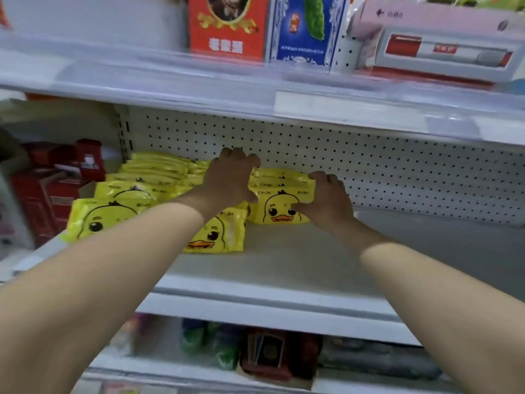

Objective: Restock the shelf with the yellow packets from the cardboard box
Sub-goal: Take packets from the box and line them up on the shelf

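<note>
On the upper tier (142, 89) stand a red box (227, 27) with gold ornament and an oval portrait, a blue-and-white box (304, 29) picturing a green gourd just beside it, then a pink box (426, 15) above a white-and-red box (443, 52) (lettering too blurred to read). A white label (312, 105) sits on that tier's front edge. A perforated back panel (397, 172) runs behind. Dark red cartons (45, 194) crowd the far left. Below, green packs (210, 342), a brown box (268, 354) and grey packages (375, 359) lie side by side.
</note>
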The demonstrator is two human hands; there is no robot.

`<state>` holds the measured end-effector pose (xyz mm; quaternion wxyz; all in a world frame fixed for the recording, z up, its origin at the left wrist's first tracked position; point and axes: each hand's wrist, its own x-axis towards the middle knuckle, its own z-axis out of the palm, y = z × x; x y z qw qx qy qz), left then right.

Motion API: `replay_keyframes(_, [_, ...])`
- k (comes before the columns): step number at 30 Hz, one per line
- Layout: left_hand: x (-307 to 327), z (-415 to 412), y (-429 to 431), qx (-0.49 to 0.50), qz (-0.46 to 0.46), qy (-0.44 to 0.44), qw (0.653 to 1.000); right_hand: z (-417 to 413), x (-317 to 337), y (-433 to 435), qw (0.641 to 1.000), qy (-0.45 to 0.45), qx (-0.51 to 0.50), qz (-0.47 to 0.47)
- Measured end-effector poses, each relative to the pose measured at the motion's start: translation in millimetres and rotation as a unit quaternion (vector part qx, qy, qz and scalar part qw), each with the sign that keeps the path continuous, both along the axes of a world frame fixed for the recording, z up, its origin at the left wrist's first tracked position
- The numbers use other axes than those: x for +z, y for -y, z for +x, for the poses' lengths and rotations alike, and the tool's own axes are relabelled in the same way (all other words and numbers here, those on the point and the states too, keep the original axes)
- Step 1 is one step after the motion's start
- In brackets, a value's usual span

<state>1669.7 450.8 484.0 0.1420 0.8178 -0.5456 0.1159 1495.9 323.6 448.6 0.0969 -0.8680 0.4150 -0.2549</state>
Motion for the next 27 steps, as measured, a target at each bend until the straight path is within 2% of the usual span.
replay_keyframes(6, [14.3, 11.4, -96.0, 0.041, -0.018, -0.079, 0.996, 24.3, 25.1, -97.2, 0.998, 0.005, 0.058, 0.02])
replay_keyframes(12, [-2.8, 27.9, -205.0, 0.098, -0.011, -0.129, 0.987, 55.6, 22.1, -201.8, 0.993, 0.001, 0.107, 0.055])
replay_keyframes(20, [-59.1, 41.8, -317.7, 0.136, 0.022, -0.145, 0.98, 80.6, -29.0, -303.4, 0.978, -0.02, 0.194, 0.077])
replay_keyframes(27, [-133.1, 50.2, -375.0, 0.167, 0.068, -0.198, 0.964, 92.2, -98.0, -349.3, 0.961, -0.09, 0.247, 0.082])
